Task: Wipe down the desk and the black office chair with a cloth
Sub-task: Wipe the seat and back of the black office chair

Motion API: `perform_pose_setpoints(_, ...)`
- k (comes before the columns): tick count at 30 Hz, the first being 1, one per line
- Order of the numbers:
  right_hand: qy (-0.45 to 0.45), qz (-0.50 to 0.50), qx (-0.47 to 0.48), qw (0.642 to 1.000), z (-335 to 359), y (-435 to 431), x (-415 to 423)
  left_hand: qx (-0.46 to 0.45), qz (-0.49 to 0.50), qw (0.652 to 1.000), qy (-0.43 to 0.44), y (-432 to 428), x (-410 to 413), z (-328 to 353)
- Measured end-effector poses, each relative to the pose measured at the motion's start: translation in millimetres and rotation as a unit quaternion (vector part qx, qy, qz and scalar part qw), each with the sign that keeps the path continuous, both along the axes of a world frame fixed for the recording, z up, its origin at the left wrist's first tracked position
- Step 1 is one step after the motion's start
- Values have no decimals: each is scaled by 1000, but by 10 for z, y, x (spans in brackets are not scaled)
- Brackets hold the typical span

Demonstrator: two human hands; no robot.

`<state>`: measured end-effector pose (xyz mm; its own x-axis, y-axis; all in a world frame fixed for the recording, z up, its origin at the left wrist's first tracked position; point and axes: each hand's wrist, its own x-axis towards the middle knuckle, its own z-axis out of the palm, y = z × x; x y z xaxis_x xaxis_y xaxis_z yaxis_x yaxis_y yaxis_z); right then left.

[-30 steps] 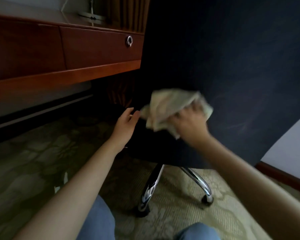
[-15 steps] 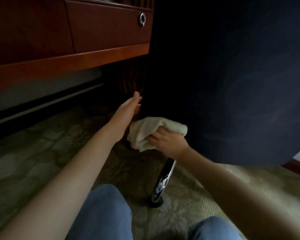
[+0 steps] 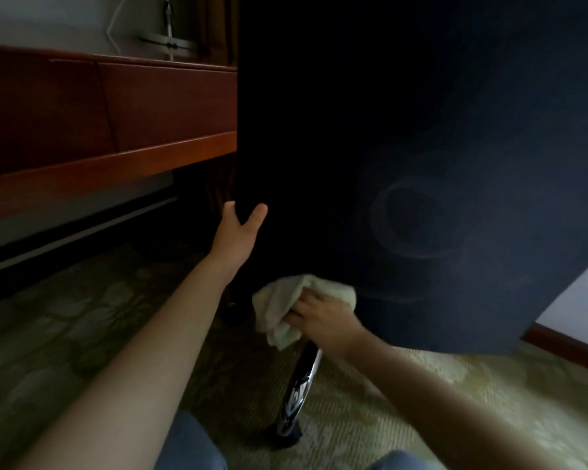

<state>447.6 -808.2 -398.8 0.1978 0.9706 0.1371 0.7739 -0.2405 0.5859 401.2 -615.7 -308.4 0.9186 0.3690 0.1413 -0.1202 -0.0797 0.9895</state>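
The black office chair (image 3: 404, 147) fills the upper right of the view, its back towards me and faint wipe marks on it. My left hand (image 3: 240, 230) grips the chair's left edge, thumb on the near face and fingers round the far side. My right hand (image 3: 319, 317) holds a bunched cream cloth (image 3: 286, 303) against the bottom of the chair back. The reddish-brown wooden desk (image 3: 116, 130) with drawers stands at the left.
A chrome chair leg (image 3: 301, 391) with a black caster (image 3: 289, 435) runs down below my right hand. Patterned green carpet (image 3: 404, 401) covers the floor. My knees in blue jeans (image 3: 190, 446) show at the bottom edge. A white wall with wooden skirting (image 3: 567, 344) is at the right.
My left hand has risen and taken hold of the chair's left edge. My right hand with the cloth stays at the lower chair back, after dropping from higher up a second ago.
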Motion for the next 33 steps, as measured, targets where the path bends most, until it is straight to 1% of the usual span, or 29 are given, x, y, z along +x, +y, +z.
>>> perform_pose_setpoints(1, -19, 11, 48, 999, 229, 18, 35, 12, 19, 1000, -8, -33, 0, -14)
perform_pose_setpoints(3, -75, 26, 158, 984, 785, 23, 124, 39, 45, 998, -13, -76, -5, -11)
perform_pose_setpoints(4, -122, 28, 200, 972, 1105, 13, 157, 40, 49, 998, -8, -90, -4, -6)
perform_pose_setpoints(6, -226, 16, 281, 933, 1745, -20, 178, 38, 48, 998, -2, -105, -16, -7)
perform_pose_setpoints(7, -257, 9, 315, 913, 2010, -40, 189, 41, 44, 998, -3, -112, -34, -12)
perform_pose_setpoints(8, -271, 8, 344, 899, 2220, -60, 179, 42, 38, 998, -4, -117, -52, -22)
perform_pose_setpoints(10, -275, 15, 369, 888, 2409, -96, 153, 43, 29, 999, -3, -117, -64, -39)
perform_pose_setpoints(12, -259, 23, 352, 899, 2303, -105, 134, 45, 37, 998, 3, -127, -53, -44)
perform_pose_setpoints(14, -220, 38, 312, 923, 1930, -114, 114, 51, 54, 997, 11, -140, -34, -41)
perform_pose_setpoints(15, -188, 48, 275, 942, 1662, -129, 108, 54, 57, 997, 14, -134, -30, -43)
perform_pose_setpoints(17, -117, 49, 158, 979, 1009, -182, 109, 52, 40, 998, 5, -115, -41, -55)
perform_pose_setpoints(18, -89, 33, 91, 991, 682, -232, 88, 51, 24, 998, 1, -102, -54, -51)
perform_pose_setpoints(20, -36, -7, -42, 998, 167, -355, 32, 39, -1, 999, 1, -77, -78, -44)
perform_pose_setpoints(21, -21, -11, -78, 997, 2, -404, 22, 35, -8, 999, 3, -64, -75, -49)
perform_pose_setpoints(22, -13, -12, -84, 996, -67, -433, 22, 38, -7, 999, 7, -56, -66, -61)
perform_pose_setpoints(23, -18, -3, -69, 997, -53, -442, 32, 51, 1, 999, 11, -49, -46, -79)
perform_pose_setpoints(24, -28, 13, -34, 999, 21, -438, 55, 70, 14, 997, 15, -45, -27, -104)
perform_pose_setpoints(26, -42, 56, 90, 993, 324, -391, 133, 97, 44, 994, 17, -50, 4, -160)
perform_pose_setpoints(27, -70, 64, 155, 983, 557, -374, 178, 101, 57, 993, 15, -63, 20, -176)
perform_pose_setpoints(29, -169, 65, 284, 942, 1118, -359, 265, 100, 77, 992, 18, -82, 45, -188)
perform_pose_setpoints(31, -265, 35, 378, 886, 1696, -335, 310, 104, 78, 991, 21, -82, 53, -198)
perform_pose_setpoints(33, -310, 16, 447, 839, 2073, -288, 338, 113, 68, 991, 13, -74, 44, -228)
